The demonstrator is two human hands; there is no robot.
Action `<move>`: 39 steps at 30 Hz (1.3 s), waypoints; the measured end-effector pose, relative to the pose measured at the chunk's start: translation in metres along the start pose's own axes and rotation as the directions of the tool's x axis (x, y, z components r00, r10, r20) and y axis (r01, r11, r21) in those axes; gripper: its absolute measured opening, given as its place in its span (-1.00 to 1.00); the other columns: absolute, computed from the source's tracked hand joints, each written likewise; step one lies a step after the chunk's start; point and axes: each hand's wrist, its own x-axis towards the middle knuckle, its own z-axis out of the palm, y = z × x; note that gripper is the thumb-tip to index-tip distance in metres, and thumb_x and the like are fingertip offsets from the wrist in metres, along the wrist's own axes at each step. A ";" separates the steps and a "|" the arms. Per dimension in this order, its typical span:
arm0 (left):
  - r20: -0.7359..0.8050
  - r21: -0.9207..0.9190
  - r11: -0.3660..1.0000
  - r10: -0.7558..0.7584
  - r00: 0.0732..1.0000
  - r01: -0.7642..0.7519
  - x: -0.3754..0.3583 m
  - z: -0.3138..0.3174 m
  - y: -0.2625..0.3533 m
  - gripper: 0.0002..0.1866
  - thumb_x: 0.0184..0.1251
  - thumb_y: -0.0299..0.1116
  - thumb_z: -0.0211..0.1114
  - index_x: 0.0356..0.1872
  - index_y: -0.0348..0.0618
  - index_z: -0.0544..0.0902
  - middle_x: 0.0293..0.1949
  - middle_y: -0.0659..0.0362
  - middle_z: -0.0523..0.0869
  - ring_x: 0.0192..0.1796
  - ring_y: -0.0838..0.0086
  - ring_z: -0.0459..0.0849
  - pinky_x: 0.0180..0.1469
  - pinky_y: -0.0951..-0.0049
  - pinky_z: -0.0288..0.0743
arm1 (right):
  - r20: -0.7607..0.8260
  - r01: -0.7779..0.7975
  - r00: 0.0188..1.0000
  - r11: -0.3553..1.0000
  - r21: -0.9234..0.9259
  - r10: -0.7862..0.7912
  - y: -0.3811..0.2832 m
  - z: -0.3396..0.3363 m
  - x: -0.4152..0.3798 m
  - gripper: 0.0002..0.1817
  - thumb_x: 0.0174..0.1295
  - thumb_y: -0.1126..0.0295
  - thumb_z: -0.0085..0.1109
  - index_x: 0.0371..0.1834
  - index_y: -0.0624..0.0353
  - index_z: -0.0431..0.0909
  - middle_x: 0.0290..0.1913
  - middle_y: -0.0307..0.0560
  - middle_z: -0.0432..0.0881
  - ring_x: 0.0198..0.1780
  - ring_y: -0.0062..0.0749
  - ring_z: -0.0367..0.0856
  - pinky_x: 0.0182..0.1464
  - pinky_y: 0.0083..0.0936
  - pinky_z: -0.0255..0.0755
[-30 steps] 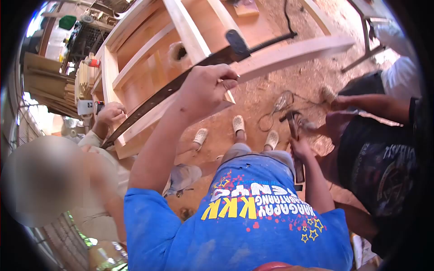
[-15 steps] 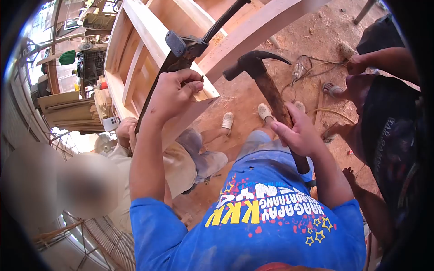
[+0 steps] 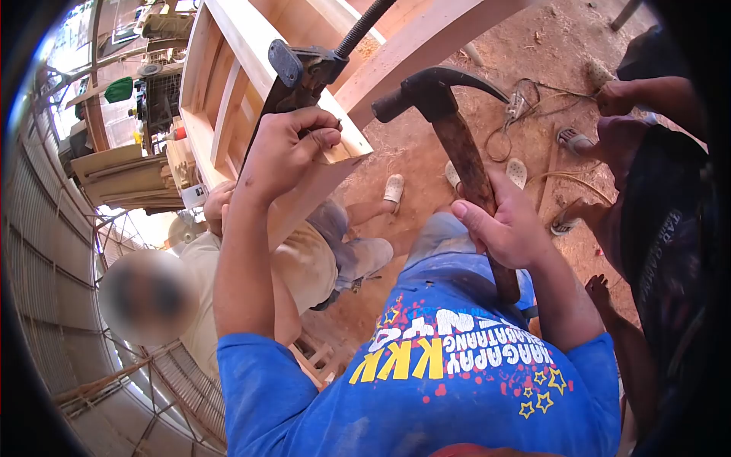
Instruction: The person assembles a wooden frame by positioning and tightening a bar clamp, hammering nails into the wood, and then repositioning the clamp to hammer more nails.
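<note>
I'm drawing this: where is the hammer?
Right of centre in the head view, the hammer is in the right-hand grip, partly in front of the blue shirt.

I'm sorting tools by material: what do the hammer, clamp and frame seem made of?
Hammer: the head looks like dark steel, smooth and dull; the handle is probably wood, judging by its blotchy, worn brown surface.
Clamp: likely dark metal, given its threaded screw; any coating is unclear.
Frame: pale wood, seemingly unvarnished, with no strong gloss.

Hammer (image 3: 467, 156) in right grip (image 3: 512, 227), curled left grip (image 3: 288, 151) at the wooden frame (image 3: 352, 142), just beside a dark clamp (image 3: 311, 70)
</note>
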 end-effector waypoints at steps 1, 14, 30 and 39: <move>0.003 0.004 1.000 -0.007 1.000 0.007 0.000 0.000 0.000 -0.81 0.43 -0.39 0.45 -0.12 -0.34 0.79 -0.32 0.25 0.81 -0.22 0.67 0.64 -0.10 0.52 0.54 | -0.006 0.006 1.000 1.000 -0.026 -0.006 0.003 0.000 0.001 -0.63 0.49 0.13 0.32 0.03 0.20 0.48 -0.53 -0.35 0.45 -0.57 -0.66 0.43 -0.51 -0.56 0.34; -0.007 -0.005 1.000 -0.023 1.000 0.023 0.001 0.001 -0.001 -0.81 0.41 -0.41 0.44 -0.12 -0.37 0.79 -0.33 0.24 0.80 -0.24 0.67 0.65 -0.11 0.52 0.55 | -0.092 0.249 0.967 0.954 0.169 -0.236 -0.024 -0.003 0.005 -0.76 0.59 0.25 0.21 -0.02 0.18 0.43 -0.55 -0.33 0.49 -0.63 -0.70 0.43 -0.58 -0.65 0.30; 0.026 0.042 0.999 0.023 0.999 -0.024 0.002 -0.002 -0.005 -0.79 0.35 -0.43 0.45 -0.11 -0.38 0.81 -0.34 0.15 0.84 -0.27 0.61 0.71 -0.12 0.47 0.59 | -0.212 0.431 0.897 0.872 0.233 -0.387 -0.041 0.006 0.018 -0.80 0.63 0.28 0.08 -0.11 0.19 0.48 -0.54 -0.30 0.49 -0.64 -0.64 0.41 -0.57 -0.61 0.32; -0.029 0.064 0.994 0.089 0.996 -0.087 0.001 0.000 -0.002 -0.82 0.32 -0.43 0.46 -0.14 -0.31 0.84 -0.35 0.04 0.86 -0.33 0.40 0.79 -0.18 0.36 0.61 | -0.051 -0.007 0.999 0.995 -0.099 0.002 -0.023 0.017 0.017 -0.74 0.56 0.26 0.18 0.06 0.24 0.48 -0.45 -0.22 0.55 -0.62 -0.62 0.46 -0.57 -0.58 0.37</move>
